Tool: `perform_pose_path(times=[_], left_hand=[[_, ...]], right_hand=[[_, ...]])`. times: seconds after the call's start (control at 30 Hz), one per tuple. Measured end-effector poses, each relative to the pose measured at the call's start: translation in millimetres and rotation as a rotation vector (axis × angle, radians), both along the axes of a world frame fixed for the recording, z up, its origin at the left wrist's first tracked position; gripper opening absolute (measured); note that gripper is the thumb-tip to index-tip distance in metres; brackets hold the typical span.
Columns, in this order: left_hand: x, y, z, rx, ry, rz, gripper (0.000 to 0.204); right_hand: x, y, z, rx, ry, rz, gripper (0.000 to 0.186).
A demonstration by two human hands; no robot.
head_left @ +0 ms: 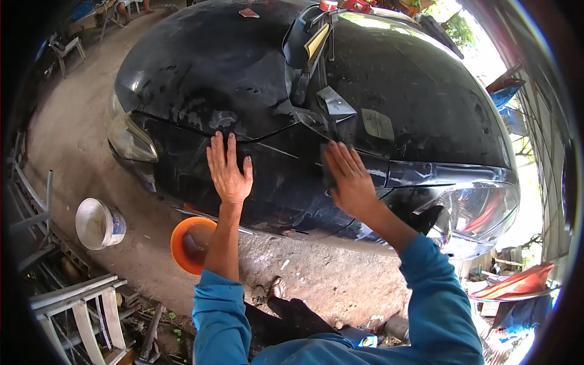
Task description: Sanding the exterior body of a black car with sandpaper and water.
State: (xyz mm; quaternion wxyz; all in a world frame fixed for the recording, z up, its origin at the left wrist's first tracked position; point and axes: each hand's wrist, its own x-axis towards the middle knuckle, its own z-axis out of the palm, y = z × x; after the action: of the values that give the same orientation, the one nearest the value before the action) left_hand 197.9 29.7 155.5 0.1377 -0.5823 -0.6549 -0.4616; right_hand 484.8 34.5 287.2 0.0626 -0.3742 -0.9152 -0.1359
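— So, what are the hands doing?

— Both are resting on the front of a black car (389, 97), seen from above by the person wearing the camera. The left hand (228, 170) is lying flat, fingers spread and pointing up, palm pressing on the bumper (280, 188) just below the bonnet seam. It is gripping nothing.

— And the other one?

— The right hand (350, 179) is lying flat too, fingers close together, pressing a small dark pad (326, 164) against the bumper near the bonnet edge. Only a corner of the pad is peeking out beside the fingers, so I cannot tell what it is made of.

— What is lying around them?

— An orange basin (185, 243) is sitting on the dirt ground just below the left forearm, with a white bucket (97, 224) lying on its side further left. The right headlight (480, 210) is gleaming beside the blue sleeve (438, 292). A pale yellowish patch (377, 124) is showing on the bonnet above the right hand.
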Motion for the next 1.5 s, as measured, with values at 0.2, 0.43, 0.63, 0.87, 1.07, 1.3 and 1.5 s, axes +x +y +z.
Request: perform_pose_path(times=[0.2,0.43,0.63,0.87,1.07,1.3,1.5], left_hand=[[13.5,7.5,10.2,-0.002,0.005,-0.003,0.059],[7.1,3.4,9.9,-0.002,0.000,0.027,0.061],[24.9,12.8,6.3,-0.029,-0.033,-0.024,0.062],[12.8,-0.1,16.4,-0.009,-0.025,0.011,0.062],[13.1,4.0,0.3,-0.026,-0.026,-0.009,0.062],[12.8,4.8,10.9,0.003,-0.032,0.010,0.063],[3.0,-2.5,1.6,-0.023,-0.026,0.000,0.063]], right_hand=[[-33.8,31.2,4.3,0.050,0.108,0.003,0.078],[59.1,-7.4,14.1,-0.084,-0.207,-0.025,0.077],[-46.4,25.7,-4.7,-0.012,0.028,0.077,0.076],[6.2,11.5,20.1,-0.133,-0.085,0.177,0.086],[-59.1,36.9,-7.1,-0.129,-0.004,0.336,0.082],[-27.3,39.4,10.2,-0.153,-0.096,0.326,0.084],[-55.2,54.3,18.2,-0.269,-0.152,0.512,0.091]])
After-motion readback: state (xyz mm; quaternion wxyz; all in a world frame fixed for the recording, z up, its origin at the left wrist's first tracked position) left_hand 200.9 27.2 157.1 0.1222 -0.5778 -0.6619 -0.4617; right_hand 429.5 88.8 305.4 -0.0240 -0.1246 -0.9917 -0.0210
